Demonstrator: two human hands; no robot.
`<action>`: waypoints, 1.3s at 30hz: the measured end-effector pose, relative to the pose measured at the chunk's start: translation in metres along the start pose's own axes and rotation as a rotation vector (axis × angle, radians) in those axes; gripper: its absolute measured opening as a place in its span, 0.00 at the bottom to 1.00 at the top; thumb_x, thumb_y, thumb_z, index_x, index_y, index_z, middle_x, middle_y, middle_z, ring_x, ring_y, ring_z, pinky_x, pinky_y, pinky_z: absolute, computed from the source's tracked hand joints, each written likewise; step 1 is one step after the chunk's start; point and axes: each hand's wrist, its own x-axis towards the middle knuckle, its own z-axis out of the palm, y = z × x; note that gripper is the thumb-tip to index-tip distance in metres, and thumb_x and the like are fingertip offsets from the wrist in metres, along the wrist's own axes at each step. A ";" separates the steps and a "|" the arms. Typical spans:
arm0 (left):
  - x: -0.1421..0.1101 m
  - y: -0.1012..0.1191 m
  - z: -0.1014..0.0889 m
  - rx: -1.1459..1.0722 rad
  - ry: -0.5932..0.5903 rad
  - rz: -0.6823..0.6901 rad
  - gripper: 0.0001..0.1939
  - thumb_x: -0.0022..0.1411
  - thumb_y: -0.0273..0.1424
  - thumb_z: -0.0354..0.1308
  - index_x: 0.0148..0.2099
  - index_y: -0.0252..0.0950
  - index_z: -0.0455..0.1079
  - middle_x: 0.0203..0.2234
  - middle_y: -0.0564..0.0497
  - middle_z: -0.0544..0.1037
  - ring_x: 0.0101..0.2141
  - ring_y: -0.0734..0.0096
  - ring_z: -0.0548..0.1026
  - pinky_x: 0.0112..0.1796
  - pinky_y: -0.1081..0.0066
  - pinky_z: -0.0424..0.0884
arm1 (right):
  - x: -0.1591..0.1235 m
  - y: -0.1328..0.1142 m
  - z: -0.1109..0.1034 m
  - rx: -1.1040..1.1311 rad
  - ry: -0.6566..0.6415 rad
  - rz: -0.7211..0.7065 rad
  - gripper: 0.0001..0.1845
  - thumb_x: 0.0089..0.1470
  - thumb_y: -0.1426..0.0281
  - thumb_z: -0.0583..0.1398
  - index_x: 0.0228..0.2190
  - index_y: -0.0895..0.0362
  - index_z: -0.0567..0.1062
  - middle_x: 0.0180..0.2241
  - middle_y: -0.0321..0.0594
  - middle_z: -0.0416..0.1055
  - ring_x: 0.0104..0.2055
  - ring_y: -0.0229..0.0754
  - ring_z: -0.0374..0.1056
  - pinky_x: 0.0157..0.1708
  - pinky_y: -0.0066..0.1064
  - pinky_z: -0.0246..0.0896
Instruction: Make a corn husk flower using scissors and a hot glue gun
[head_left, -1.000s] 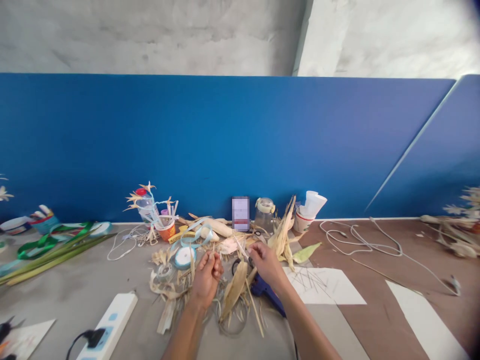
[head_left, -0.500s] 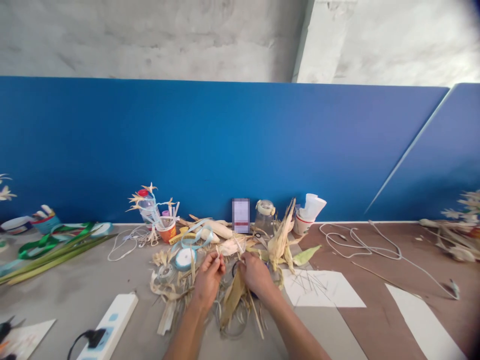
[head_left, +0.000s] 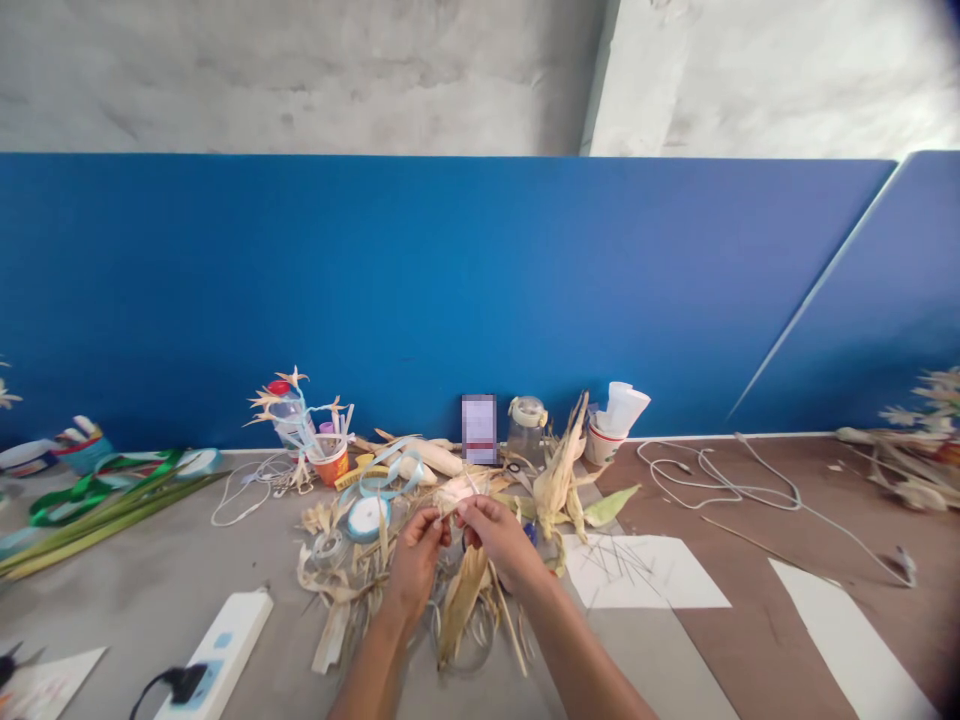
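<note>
My left hand [head_left: 420, 553] and my right hand [head_left: 498, 535] meet over the middle of the table, fingertips pinched close together. Between them is something small and pale that I cannot make out. Dried corn husks [head_left: 462, 603] lie under and in front of the hands, with thin strips curling around them. Left of the hands sits a roll of light blue ribbon [head_left: 368, 518], and beside it a clear tape roll [head_left: 328, 547]. More pale husks [head_left: 442, 457] are heaped just behind, and a tall husk bundle [head_left: 559, 478] stands to the right.
A white power strip [head_left: 223, 650] lies at the front left. Thin wires rest on a white paper sheet [head_left: 645, 572]. A phone [head_left: 479, 428], a lidded jar [head_left: 527, 425] and a paper cup [head_left: 604, 440] stand along the blue partition [head_left: 450, 280]. A white cable [head_left: 750, 494] loops at right.
My right hand has moved left, so its fingertips now meet those of my left hand. The left hand stays almost in place. The view has shifted slightly.
</note>
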 end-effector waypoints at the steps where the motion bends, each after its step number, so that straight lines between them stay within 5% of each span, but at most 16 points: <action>1: 0.000 -0.001 0.000 0.012 0.000 0.007 0.14 0.43 0.36 0.66 0.31 0.34 0.70 0.21 0.54 0.70 0.24 0.74 0.66 0.29 0.72 0.62 | -0.001 0.000 0.001 0.050 -0.005 0.024 0.13 0.44 0.60 0.57 0.20 0.58 0.67 0.14 0.29 0.59 0.18 0.31 0.52 0.21 0.25 0.46; 9: 0.003 -0.007 -0.007 0.130 -0.044 0.051 0.10 0.47 0.35 0.63 0.30 0.34 0.72 0.20 0.53 0.69 0.25 0.72 0.65 0.31 0.71 0.61 | 0.001 0.000 0.004 0.232 -0.015 0.105 0.06 0.36 0.69 0.60 0.22 0.59 0.69 0.14 0.29 0.61 0.18 0.31 0.52 0.21 0.24 0.44; 26: 0.001 0.000 -0.005 0.500 -0.191 0.203 0.07 0.53 0.33 0.57 0.30 0.35 0.71 0.25 0.51 0.71 0.30 0.68 0.68 0.35 0.70 0.63 | 0.005 0.007 0.002 0.082 0.054 0.075 0.03 0.36 0.73 0.53 0.17 0.58 0.65 0.12 0.28 0.58 0.17 0.30 0.50 0.20 0.24 0.43; 34: -0.002 0.003 0.000 0.545 -0.205 0.234 0.06 0.53 0.32 0.55 0.29 0.36 0.72 0.25 0.51 0.73 0.30 0.68 0.68 0.35 0.70 0.63 | 0.009 0.016 0.004 -0.001 0.100 0.027 0.13 0.42 0.66 0.56 0.13 0.56 0.58 0.12 0.27 0.50 0.17 0.30 0.45 0.19 0.25 0.40; 39: -0.001 0.000 -0.002 0.474 -0.101 0.156 0.07 0.50 0.35 0.58 0.30 0.36 0.71 0.23 0.52 0.72 0.29 0.68 0.69 0.34 0.69 0.63 | 0.004 0.005 0.003 0.235 0.119 0.142 0.21 0.43 0.53 0.57 0.18 0.58 0.65 0.14 0.30 0.58 0.16 0.30 0.51 0.19 0.25 0.44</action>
